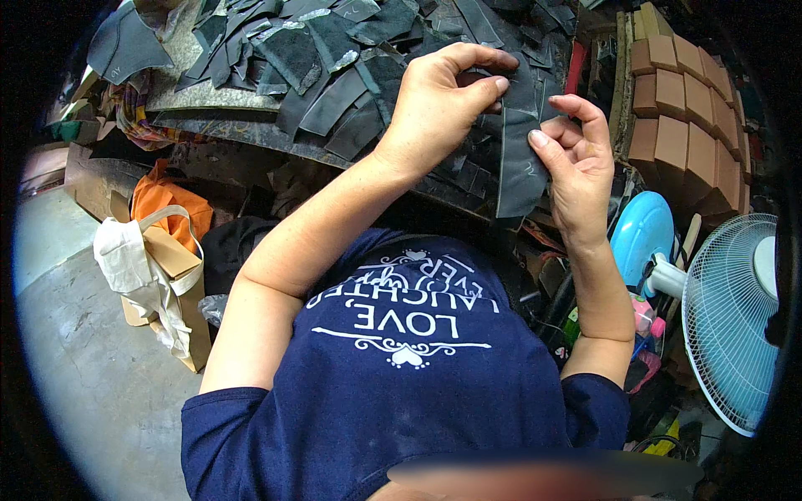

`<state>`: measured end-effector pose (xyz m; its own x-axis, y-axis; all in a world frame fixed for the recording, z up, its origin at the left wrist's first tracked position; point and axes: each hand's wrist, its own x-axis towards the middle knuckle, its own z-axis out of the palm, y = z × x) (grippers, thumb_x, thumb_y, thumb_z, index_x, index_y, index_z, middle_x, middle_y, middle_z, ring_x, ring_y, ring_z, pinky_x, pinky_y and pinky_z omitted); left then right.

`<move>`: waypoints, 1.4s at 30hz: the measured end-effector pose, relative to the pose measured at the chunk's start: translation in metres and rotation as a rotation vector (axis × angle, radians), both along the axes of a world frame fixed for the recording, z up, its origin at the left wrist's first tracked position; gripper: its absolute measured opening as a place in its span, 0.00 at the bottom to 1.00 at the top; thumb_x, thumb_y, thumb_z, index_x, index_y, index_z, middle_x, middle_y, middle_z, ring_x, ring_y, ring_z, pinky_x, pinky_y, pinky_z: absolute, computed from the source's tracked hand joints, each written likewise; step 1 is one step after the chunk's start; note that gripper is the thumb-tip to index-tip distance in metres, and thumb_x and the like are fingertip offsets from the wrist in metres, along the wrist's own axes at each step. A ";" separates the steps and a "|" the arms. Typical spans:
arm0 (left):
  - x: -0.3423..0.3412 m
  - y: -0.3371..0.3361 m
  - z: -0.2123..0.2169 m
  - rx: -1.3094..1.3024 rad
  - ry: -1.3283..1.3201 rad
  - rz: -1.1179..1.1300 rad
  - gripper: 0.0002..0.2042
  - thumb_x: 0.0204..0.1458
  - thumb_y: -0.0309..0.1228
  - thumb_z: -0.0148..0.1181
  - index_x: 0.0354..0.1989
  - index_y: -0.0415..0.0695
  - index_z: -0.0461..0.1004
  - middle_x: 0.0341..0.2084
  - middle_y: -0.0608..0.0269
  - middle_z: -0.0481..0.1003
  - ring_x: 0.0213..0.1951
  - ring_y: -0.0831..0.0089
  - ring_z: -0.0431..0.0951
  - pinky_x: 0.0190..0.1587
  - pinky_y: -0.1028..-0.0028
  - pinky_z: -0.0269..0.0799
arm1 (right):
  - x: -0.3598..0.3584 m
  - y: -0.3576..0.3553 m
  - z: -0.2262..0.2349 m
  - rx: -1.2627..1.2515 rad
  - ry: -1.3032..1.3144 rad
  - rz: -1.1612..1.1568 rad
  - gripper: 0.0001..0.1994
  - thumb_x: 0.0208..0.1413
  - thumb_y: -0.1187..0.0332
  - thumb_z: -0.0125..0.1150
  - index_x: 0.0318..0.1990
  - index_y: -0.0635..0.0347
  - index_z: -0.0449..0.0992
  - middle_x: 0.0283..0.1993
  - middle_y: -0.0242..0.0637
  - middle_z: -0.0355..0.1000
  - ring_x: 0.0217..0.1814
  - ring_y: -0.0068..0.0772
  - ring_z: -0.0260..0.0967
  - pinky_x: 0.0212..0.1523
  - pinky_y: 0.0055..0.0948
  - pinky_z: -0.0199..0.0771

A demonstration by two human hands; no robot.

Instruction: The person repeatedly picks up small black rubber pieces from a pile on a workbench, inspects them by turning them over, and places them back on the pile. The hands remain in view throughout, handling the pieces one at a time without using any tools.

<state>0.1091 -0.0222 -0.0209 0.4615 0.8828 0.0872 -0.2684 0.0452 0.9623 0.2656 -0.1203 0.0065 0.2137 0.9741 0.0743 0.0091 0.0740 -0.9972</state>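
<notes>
Hands up over the workbench (251,129), both on one dark strip (520,167) that hangs down between them. My left hand (439,104) is curled shut, thumb & fingertips (499,83) pinching the strip's top edge. My right hand (576,163) clamps its right side, thumb on the face, fingers bent round behind. Strip sits just in front of the pile of dark cut pieces (334,50) on the bench. Stacked brown blocks (681,108) to the right, fan (731,321) below them.
</notes>
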 end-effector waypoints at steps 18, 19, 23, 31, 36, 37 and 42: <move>0.004 -0.006 -0.001 0.146 -0.011 0.102 0.10 0.54 0.21 0.62 0.45 0.38 0.81 0.36 0.63 0.80 0.34 0.81 0.79 0.38 0.80 0.76 | 0.005 0.004 -0.002 -0.023 -0.037 -0.018 0.19 0.56 0.80 0.63 0.54 0.59 0.67 0.34 0.29 0.72 0.35 0.12 0.69 0.36 0.11 0.67; 0.004 -0.006 -0.001 0.152 -0.008 0.104 0.10 0.54 0.21 0.62 0.45 0.39 0.81 0.36 0.63 0.80 0.34 0.81 0.79 0.38 0.80 0.76 | 0.005 0.004 -0.001 -0.030 -0.040 -0.017 0.19 0.56 0.80 0.63 0.54 0.59 0.67 0.34 0.28 0.72 0.35 0.12 0.69 0.36 0.11 0.67; 0.004 -0.005 -0.002 0.197 0.022 0.134 0.10 0.54 0.21 0.62 0.45 0.40 0.81 0.36 0.64 0.79 0.34 0.81 0.78 0.38 0.80 0.75 | 0.005 0.002 0.001 -0.026 -0.040 -0.002 0.19 0.56 0.81 0.64 0.53 0.59 0.67 0.34 0.28 0.72 0.35 0.12 0.69 0.36 0.11 0.68; 0.004 -0.007 -0.002 0.195 0.011 0.125 0.10 0.54 0.20 0.62 0.45 0.39 0.81 0.35 0.64 0.79 0.34 0.81 0.78 0.38 0.80 0.74 | 0.004 0.005 0.000 -0.023 -0.002 -0.027 0.19 0.56 0.81 0.64 0.53 0.59 0.68 0.34 0.28 0.71 0.35 0.13 0.69 0.36 0.12 0.68; 0.005 -0.007 -0.002 0.168 -0.015 0.116 0.10 0.54 0.20 0.62 0.45 0.38 0.81 0.36 0.64 0.79 0.34 0.82 0.78 0.38 0.80 0.74 | 0.005 0.006 -0.002 -0.023 -0.003 -0.019 0.18 0.56 0.80 0.64 0.53 0.59 0.68 0.33 0.28 0.71 0.34 0.12 0.68 0.34 0.11 0.66; 0.005 -0.008 -0.001 0.167 -0.013 0.115 0.10 0.54 0.20 0.62 0.45 0.38 0.81 0.36 0.64 0.79 0.34 0.82 0.78 0.38 0.80 0.74 | 0.005 0.006 -0.002 -0.029 -0.012 -0.022 0.18 0.56 0.80 0.64 0.52 0.59 0.68 0.33 0.27 0.71 0.33 0.12 0.68 0.34 0.11 0.65; 0.004 -0.008 0.001 0.146 -0.007 0.107 0.11 0.54 0.22 0.64 0.45 0.37 0.80 0.35 0.64 0.79 0.34 0.82 0.78 0.38 0.80 0.75 | 0.005 0.005 -0.003 -0.035 -0.029 -0.042 0.18 0.56 0.81 0.64 0.52 0.59 0.68 0.31 0.26 0.71 0.31 0.11 0.67 0.33 0.12 0.65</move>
<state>0.1126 -0.0304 -0.0194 0.3642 0.9047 0.2210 -0.2705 -0.1243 0.9547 0.2707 -0.1149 0.0039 0.2531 0.9663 0.0475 0.0406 0.0385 -0.9984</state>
